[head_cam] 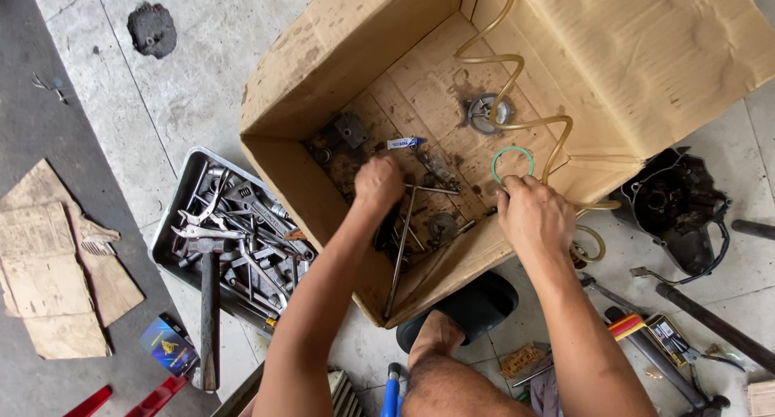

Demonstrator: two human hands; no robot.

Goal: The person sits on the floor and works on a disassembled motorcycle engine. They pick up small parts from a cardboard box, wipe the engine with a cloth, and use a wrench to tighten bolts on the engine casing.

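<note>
Both my hands reach into an open cardboard box [323, 70] on the floor. My left hand [379, 183] is closed, knuckles up, over dark metal parts and a long metal rod [400, 255] in the box's near corner; what it grips is hidden. At the box's right side, my right hand [533, 215] pinches a thin green rubber ring [512, 162]. A yellowish coiled hose [517, 102] loops just past that hand. A round metal part [483, 113] and a small blue-and-white tube [404, 143] lie on the box floor.
A metal tray [173, 223] full of wrenches and a hammer [209, 312] sits left of the box. A dark engine cover [678, 207] lies at right, with screwdrivers and pliers [646, 336] near it. My foot in a black sandal [460, 312] rests by the box. Cardboard scraps [48, 272] lie far left.
</note>
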